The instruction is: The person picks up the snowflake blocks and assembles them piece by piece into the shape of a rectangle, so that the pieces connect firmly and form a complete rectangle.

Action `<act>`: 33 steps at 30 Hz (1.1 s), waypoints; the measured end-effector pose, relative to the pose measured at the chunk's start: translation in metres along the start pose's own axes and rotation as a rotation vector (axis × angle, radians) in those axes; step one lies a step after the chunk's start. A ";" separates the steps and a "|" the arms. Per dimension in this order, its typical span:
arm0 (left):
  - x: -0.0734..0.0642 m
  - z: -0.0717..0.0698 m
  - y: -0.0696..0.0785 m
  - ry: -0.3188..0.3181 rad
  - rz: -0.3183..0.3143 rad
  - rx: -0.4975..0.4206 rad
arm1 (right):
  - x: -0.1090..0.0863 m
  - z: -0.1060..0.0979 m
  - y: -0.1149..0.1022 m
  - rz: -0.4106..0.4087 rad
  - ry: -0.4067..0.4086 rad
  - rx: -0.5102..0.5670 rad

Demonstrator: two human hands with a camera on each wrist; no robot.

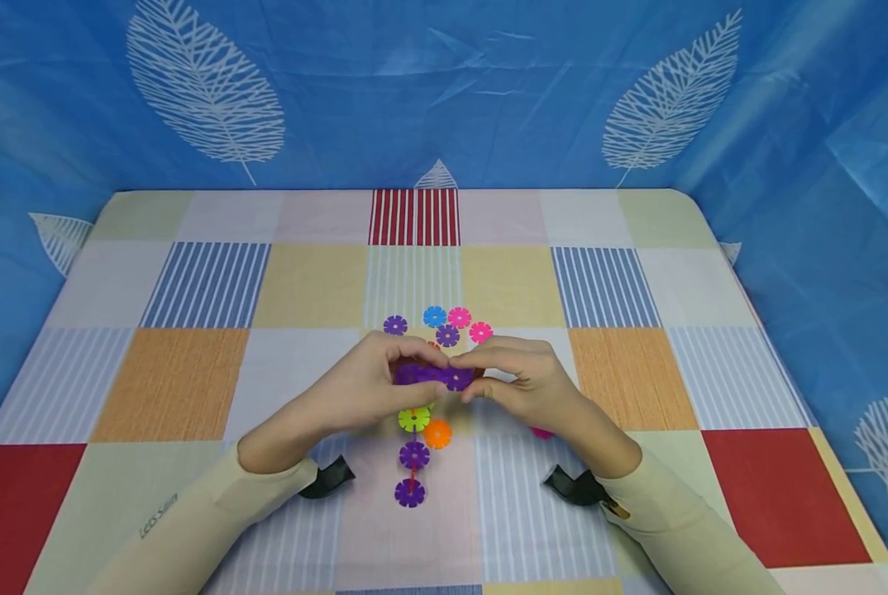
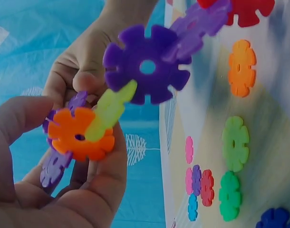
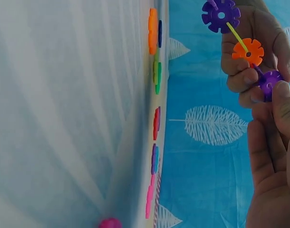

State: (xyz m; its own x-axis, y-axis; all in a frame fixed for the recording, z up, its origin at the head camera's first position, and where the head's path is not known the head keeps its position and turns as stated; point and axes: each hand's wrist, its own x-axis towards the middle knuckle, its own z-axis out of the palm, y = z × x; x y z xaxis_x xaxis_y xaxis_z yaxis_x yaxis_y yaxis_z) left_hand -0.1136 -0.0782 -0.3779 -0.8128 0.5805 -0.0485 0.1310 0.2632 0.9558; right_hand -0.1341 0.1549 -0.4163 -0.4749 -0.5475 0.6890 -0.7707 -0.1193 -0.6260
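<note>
Both hands meet over the middle of the table around a chain of slotted plastic flower discs. My left hand (image 1: 373,384) grips it near an orange disc (image 2: 69,128). A yellow-green disc (image 2: 109,111) joins that to a purple disc (image 2: 130,71), then a lighter purple disc (image 2: 199,28) and a red one (image 2: 247,12). My right hand (image 1: 522,376) pinches the purple end disc (image 3: 268,88) between thumb and fingers, close against the left fingers. In the head view, part of the chain trails toward the person, ending in a purple disc (image 1: 410,494). Fingers partly hide the joint.
Loose discs lie beyond the hands: a purple disc (image 1: 395,325), a blue disc (image 1: 435,316) and pink discs (image 1: 480,332) among them. Green discs (image 2: 235,142) lie under the hands. A pink disc (image 1: 542,433) lies near the right forearm. Blue curtain (image 1: 444,91) borders the patchwork tablecloth (image 1: 310,285).
</note>
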 end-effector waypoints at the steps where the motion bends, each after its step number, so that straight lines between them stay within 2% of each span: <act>1: 0.000 0.001 0.000 0.003 -0.002 0.004 | 0.000 0.000 0.000 -0.007 0.004 -0.005; 5: -0.001 0.004 0.002 0.020 0.011 0.018 | 0.002 0.002 0.001 -0.034 0.025 -0.026; 11: 0.000 0.009 0.002 0.061 0.161 0.145 | 0.006 0.003 0.001 -0.042 0.055 -0.080; 13: 0.001 0.010 0.001 0.084 0.191 0.185 | 0.006 0.003 0.001 -0.041 0.060 -0.101; 17: 0.002 0.010 -0.002 0.103 0.206 0.228 | 0.007 0.003 0.001 -0.026 0.056 -0.141; 23: 0.003 0.008 -0.004 0.100 0.235 0.258 | 0.005 0.003 0.001 0.090 0.044 -0.197; 27: 0.003 0.007 -0.004 0.107 0.242 0.265 | 0.004 0.003 0.001 0.131 0.046 -0.217; 33: 0.003 0.003 -0.004 0.114 0.207 0.283 | 0.005 0.002 0.000 0.229 -0.004 -0.197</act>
State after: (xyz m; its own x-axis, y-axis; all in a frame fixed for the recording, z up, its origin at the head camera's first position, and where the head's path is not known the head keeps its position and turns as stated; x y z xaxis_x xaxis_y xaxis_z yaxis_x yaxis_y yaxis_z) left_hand -0.1150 -0.0754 -0.3829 -0.8088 0.5581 0.1851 0.4377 0.3613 0.8233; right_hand -0.1356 0.1507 -0.4138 -0.6442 -0.5449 0.5368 -0.7117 0.1700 -0.6816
